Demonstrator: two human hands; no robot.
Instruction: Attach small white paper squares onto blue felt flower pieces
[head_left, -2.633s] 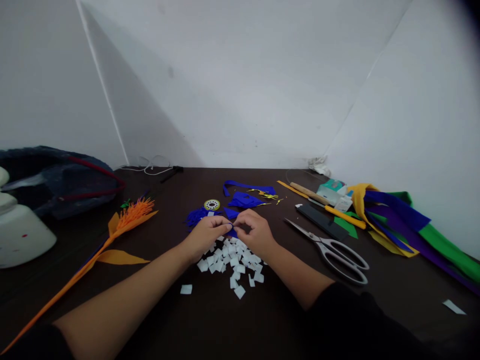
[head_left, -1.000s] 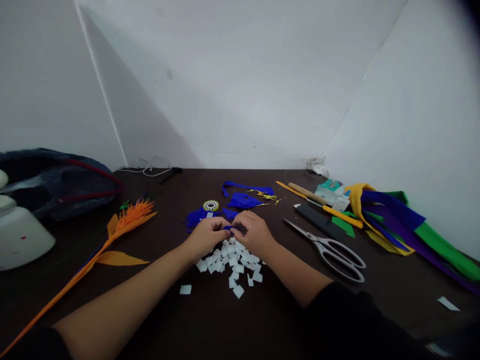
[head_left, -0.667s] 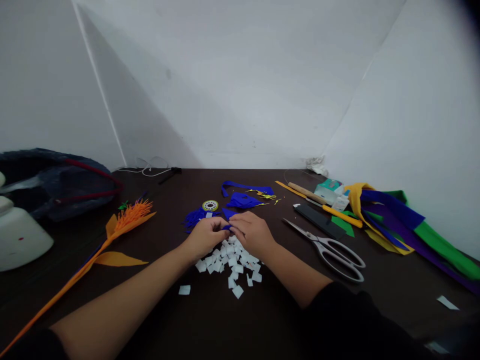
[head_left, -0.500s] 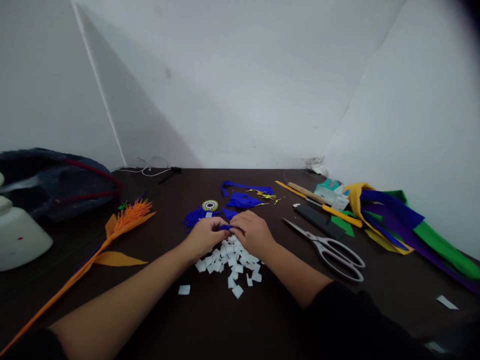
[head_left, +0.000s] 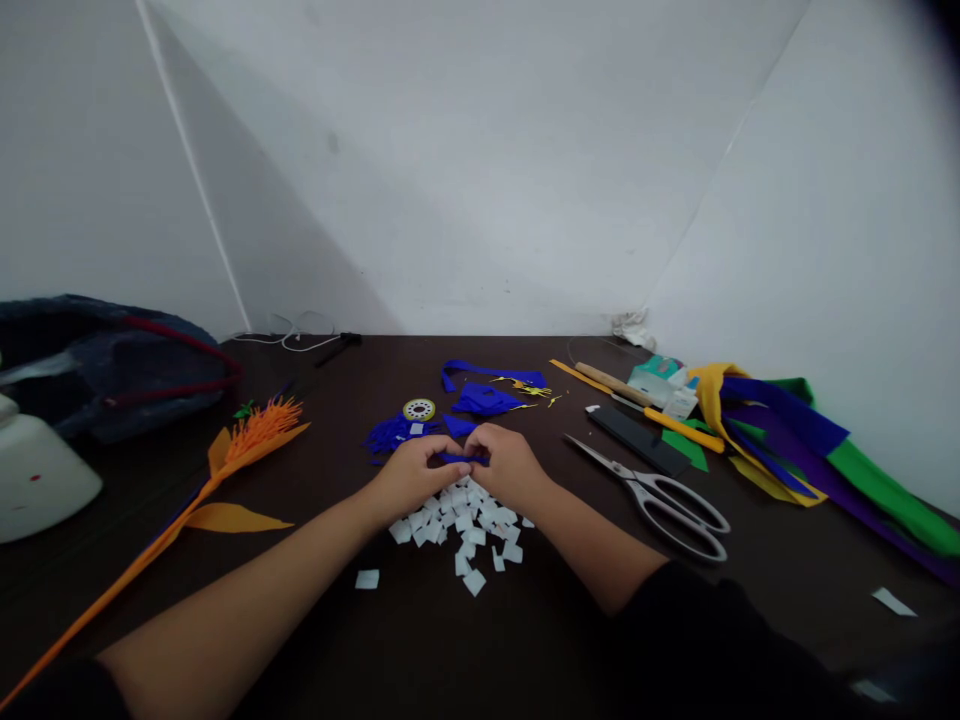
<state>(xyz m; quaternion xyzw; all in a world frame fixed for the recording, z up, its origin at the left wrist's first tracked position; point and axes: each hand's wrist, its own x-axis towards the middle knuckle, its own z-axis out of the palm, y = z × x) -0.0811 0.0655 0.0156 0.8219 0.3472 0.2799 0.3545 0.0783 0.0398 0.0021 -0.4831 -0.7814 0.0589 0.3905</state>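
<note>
My left hand [head_left: 411, 478] and my right hand [head_left: 508, 465] meet at the middle of the table, thumbs and fingers closed on a narrow blue strip of crepe paper [head_left: 452, 458]. Most of the strip is hidden by the fingers. Just below the hands lies a pile of small white paper squares [head_left: 465, 520]. Behind the left hand is a heap of blue fringed pieces [head_left: 394, 433], with a round yellow-rimmed spool [head_left: 418, 410] beside it. Further back lie blue paper scraps [head_left: 484, 400].
Scissors [head_left: 652, 500], a black flat case [head_left: 637, 440] and a yellow-handled cutter [head_left: 682, 430] lie to the right. Beyond them are coloured paper strips [head_left: 810, 440]. An orange paper flower [head_left: 262, 435], a white bottle [head_left: 45, 475] and a dark bag [head_left: 150, 370] are at the left.
My fingers have shifted on the blue strip, with the right hand's fingertips now a little higher and more arched. The things on the table stay where they were.
</note>
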